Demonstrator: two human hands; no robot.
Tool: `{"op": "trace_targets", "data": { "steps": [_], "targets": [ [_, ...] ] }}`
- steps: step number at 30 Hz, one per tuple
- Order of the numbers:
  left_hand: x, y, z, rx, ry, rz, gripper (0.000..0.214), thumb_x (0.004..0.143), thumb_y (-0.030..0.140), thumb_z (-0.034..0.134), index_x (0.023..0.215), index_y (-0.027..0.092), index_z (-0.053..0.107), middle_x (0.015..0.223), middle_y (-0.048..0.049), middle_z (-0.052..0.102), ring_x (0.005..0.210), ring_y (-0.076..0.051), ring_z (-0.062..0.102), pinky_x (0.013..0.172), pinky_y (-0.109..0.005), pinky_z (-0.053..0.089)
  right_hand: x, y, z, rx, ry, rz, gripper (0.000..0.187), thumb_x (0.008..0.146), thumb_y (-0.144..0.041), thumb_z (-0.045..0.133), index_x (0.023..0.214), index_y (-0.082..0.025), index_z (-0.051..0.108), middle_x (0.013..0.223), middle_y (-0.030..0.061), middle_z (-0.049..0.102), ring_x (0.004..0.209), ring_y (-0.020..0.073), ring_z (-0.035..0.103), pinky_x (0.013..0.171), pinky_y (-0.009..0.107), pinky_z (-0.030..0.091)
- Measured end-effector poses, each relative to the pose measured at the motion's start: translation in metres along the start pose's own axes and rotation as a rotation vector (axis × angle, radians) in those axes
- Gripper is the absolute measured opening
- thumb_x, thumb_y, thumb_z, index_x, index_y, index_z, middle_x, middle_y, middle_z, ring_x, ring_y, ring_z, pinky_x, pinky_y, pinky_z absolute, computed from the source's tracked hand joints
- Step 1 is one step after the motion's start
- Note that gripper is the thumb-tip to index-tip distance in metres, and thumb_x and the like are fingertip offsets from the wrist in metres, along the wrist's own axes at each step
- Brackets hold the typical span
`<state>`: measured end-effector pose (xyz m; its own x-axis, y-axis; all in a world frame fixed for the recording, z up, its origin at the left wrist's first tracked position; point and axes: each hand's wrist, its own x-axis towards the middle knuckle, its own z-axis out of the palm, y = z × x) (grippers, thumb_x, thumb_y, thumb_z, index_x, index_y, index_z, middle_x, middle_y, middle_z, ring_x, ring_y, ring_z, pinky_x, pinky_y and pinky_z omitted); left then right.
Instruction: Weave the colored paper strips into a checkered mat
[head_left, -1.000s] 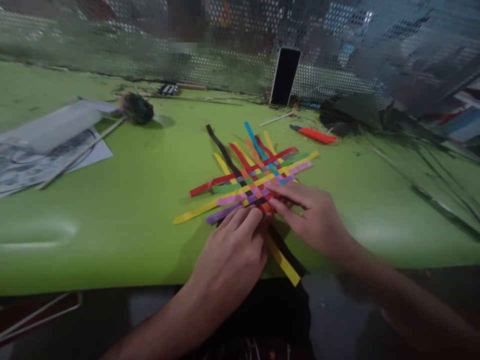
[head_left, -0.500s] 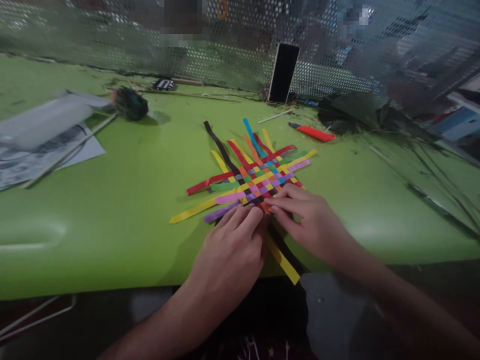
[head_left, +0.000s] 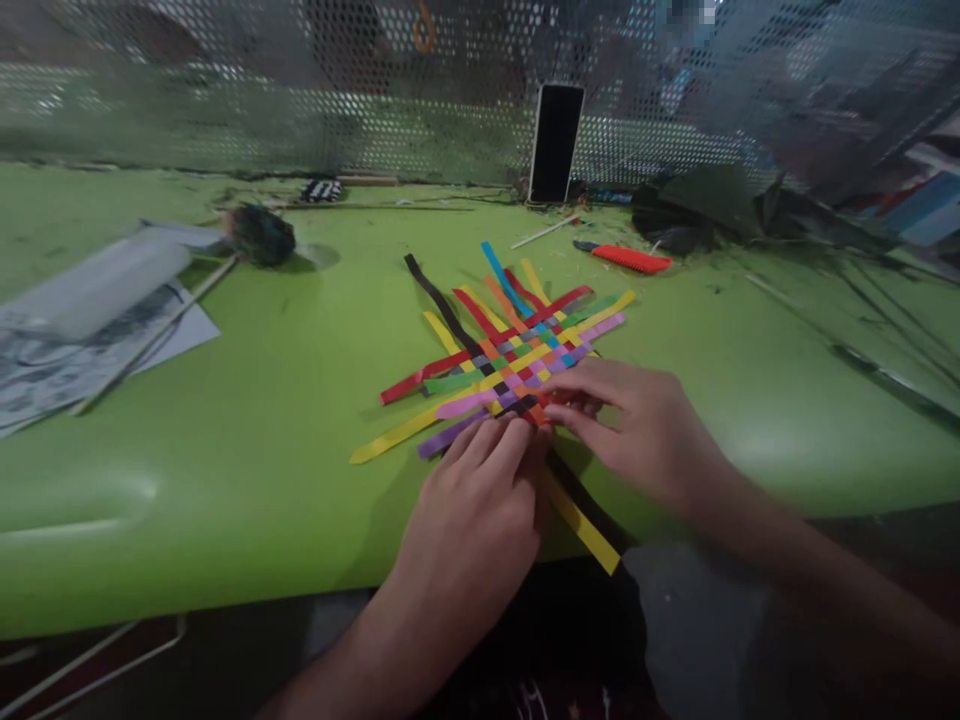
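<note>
A loose weave of colored paper strips [head_left: 517,350] lies on the green tabletop, its black, red, yellow, green, pink, purple, orange and blue ends fanning outward. My left hand [head_left: 480,490] presses at the near edge of the weave, fingers curled together over the strips beside a black strip [head_left: 517,406]. Opposite it, my right hand [head_left: 637,425] pinches with thumb and forefinger at the near right edge, by an orange strip [head_left: 538,412]. Exactly which strip each fingertip grips is partly hidden. Below the hands, a yellow strip [head_left: 585,525] and a black one hang past the table edge.
A red-handled cutter [head_left: 630,259] lies beyond the weave to the right. A phone [head_left: 556,145] leans against the perforated metal screen [head_left: 435,120]. Dark leaves [head_left: 705,205] lie at the right; printed paper [head_left: 180,325], a stick and a dark flower-like bundle [head_left: 262,235] at the left.
The view has shifted slightly. My right thumb and forefinger have parted a little from the weave's edge, while my left hand stays pressed at the near strips.
</note>
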<state>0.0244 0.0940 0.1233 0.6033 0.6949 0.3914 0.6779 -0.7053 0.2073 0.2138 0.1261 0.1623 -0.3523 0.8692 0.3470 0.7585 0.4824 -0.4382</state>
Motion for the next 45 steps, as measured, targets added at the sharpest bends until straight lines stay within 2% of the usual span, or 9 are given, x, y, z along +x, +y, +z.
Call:
{"op": "trace_targets", "data": {
  "steps": [4,7,13,18,25,34,40,45],
  "targets": [
    [0.001,0.0,-0.001,-0.024,-0.006,-0.02,0.027,0.096,0.011,0.048,0.116,0.011,0.067,0.113,-0.0118,0.061,0.105,-0.027,0.057,0.091,-0.044,0.057,-0.001,0.001,-0.001,-0.038,-0.022,-0.086,0.016,0.096,-0.017,0.061,0.093,-0.02,0.076,0.089,0.0048,0.076,0.082,0.0191,0.068,0.078,0.033,0.053],
    [0.001,0.0,0.0,-0.029,-0.023,-0.033,0.026,0.098,0.013,0.048,0.118,0.013,0.066,0.115,-0.0105,0.062,0.108,-0.026,0.057,0.092,-0.044,0.057,-0.003,0.002,-0.002,-0.066,-0.059,-0.119,0.018,0.096,-0.015,0.06,0.09,-0.019,0.076,0.088,0.0058,0.075,0.082,0.0191,0.067,0.075,0.032,0.052],
    [0.001,0.0,-0.001,-0.025,-0.033,-0.033,0.027,0.099,0.014,0.049,0.122,0.014,0.063,0.12,-0.0111,0.062,0.109,-0.026,0.058,0.093,-0.044,0.057,-0.007,-0.001,-0.002,-0.128,-0.085,-0.087,0.023,0.098,-0.018,0.057,0.086,-0.019,0.077,0.086,0.0069,0.072,0.079,0.0197,0.065,0.074,0.033,0.05],
    [0.0,0.0,-0.001,-0.02,-0.028,-0.015,0.026,0.099,0.014,0.049,0.121,0.014,0.063,0.121,-0.0106,0.062,0.108,-0.026,0.059,0.093,-0.043,0.057,-0.007,-0.004,-0.003,-0.178,-0.111,-0.121,0.029,0.099,-0.015,0.051,0.085,-0.02,0.076,0.084,0.0078,0.071,0.078,0.0207,0.063,0.072,0.035,0.049],
    [0.001,-0.002,0.001,-0.015,-0.017,0.001,0.027,0.099,0.014,0.049,0.123,0.013,0.063,0.12,-0.0102,0.063,0.106,-0.026,0.059,0.093,-0.042,0.056,-0.006,-0.007,0.0,-0.173,-0.12,-0.043,0.028,0.097,-0.014,0.052,0.084,-0.021,0.076,0.085,0.0094,0.07,0.079,0.0233,0.063,0.072,0.037,0.049],
    [0.001,-0.004,-0.001,-0.021,-0.036,0.002,0.028,0.1,0.015,0.05,0.125,0.016,0.063,0.122,-0.0093,0.063,0.107,-0.026,0.058,0.092,-0.042,0.055,-0.004,-0.011,0.0,-0.227,-0.123,-0.057,0.03,0.098,-0.015,0.051,0.082,-0.023,0.074,0.081,0.009,0.069,0.076,0.0226,0.061,0.069,0.037,0.05],
    [0.001,-0.004,-0.001,-0.015,-0.025,-0.001,0.028,0.098,0.013,0.05,0.122,0.014,0.064,0.122,-0.0095,0.063,0.106,-0.026,0.058,0.09,-0.042,0.056,-0.005,-0.01,0.002,-0.161,-0.125,-0.052,0.032,0.099,-0.015,0.051,0.079,-0.023,0.074,0.085,0.0093,0.07,0.081,0.0239,0.063,0.075,0.039,0.05],
    [0.002,-0.003,-0.002,0.004,0.012,0.025,0.027,0.096,0.011,0.05,0.117,0.012,0.066,0.113,-0.0093,0.065,0.101,-0.026,0.06,0.087,-0.043,0.057,-0.006,-0.005,0.003,-0.148,-0.123,-0.036,0.031,0.1,-0.016,0.051,0.083,-0.023,0.075,0.086,0.0076,0.07,0.08,0.0219,0.063,0.073,0.036,0.049]
  ]
}}
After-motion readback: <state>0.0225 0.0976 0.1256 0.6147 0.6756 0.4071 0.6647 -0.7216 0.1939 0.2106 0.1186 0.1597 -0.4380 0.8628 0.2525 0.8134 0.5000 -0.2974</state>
